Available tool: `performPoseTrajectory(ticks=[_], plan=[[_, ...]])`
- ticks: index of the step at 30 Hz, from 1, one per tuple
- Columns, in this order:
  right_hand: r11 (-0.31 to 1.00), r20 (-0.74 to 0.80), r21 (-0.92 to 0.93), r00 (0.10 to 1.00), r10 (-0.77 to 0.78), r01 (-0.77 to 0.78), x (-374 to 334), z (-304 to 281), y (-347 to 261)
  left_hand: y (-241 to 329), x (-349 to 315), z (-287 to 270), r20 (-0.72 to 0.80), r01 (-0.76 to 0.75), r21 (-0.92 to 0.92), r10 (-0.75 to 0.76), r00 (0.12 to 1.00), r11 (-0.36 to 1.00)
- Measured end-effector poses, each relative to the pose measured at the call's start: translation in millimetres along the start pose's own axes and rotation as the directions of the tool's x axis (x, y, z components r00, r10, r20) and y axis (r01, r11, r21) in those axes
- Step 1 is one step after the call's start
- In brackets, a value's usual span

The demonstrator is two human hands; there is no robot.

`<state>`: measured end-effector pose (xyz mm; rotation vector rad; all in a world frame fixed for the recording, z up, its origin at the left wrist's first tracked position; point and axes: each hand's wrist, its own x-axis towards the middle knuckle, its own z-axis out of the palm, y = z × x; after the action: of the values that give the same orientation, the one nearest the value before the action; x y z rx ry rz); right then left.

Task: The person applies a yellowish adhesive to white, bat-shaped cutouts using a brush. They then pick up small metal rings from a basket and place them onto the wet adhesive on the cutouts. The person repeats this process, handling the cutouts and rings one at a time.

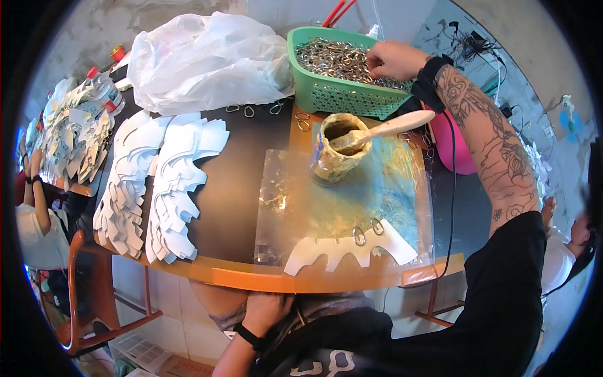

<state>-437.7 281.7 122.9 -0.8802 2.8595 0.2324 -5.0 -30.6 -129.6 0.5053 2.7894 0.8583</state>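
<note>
My right hand [394, 61] reaches into a green plastic basket [352, 100] heaped with small metal rings [333, 58]. Its fingers are bent together at the pile, and what is between the fingertips does not show. Down at my lap, below the table's front edge, rests my left hand [267, 310], its fingers mostly hidden. A white cut-out piece [342, 251] with a scalloped edge lies on a plastic sheet [279, 213] before me. Two oval metal rings [359, 236] sit along its upper edge. Behind it stands a glue-smeared jar [328, 160] with a wooden-handled brush [402, 124] laid across its mouth.
Two fanned stacks of white pieces [179, 188] lie left on the dark table. A white plastic bag [210, 63] is at the back, a pink object [455, 147] under my right arm. A black cable [453, 207] crosses the table's right. Other people sit at both sides.
</note>
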Motion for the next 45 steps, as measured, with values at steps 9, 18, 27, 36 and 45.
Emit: performPoseTrajectory(ticks=[9,18,27,36,45], plan=[[0.963,-0.084,0.263,0.994,0.076,-0.052,4,-18,18,-10,-6,1,-0.143,-0.072,-0.025,0.068,0.987,0.997],[0.693,-0.120,0.715,0.960,0.253,-0.093,-170,-15,-33,-15,-15,0,-0.250,-0.039,-0.080,0.018,0.968,0.996],[0.589,-0.031,0.787,0.942,0.333,-0.182,-252,109,-113,-5,-15,-7,-0.193,-0.114,-0.006,0.111,0.975,0.993],[0.511,-0.052,0.850,0.946,0.320,-0.126,-246,82,-176,18,-21,-3,-0.214,-0.155,-0.020,0.147,0.966,0.988],[0.538,0.101,0.832,0.991,0.090,-0.134,-197,89,-218,17,-16,2,-0.173,-0.157,0.005,0.155,0.973,0.988]])
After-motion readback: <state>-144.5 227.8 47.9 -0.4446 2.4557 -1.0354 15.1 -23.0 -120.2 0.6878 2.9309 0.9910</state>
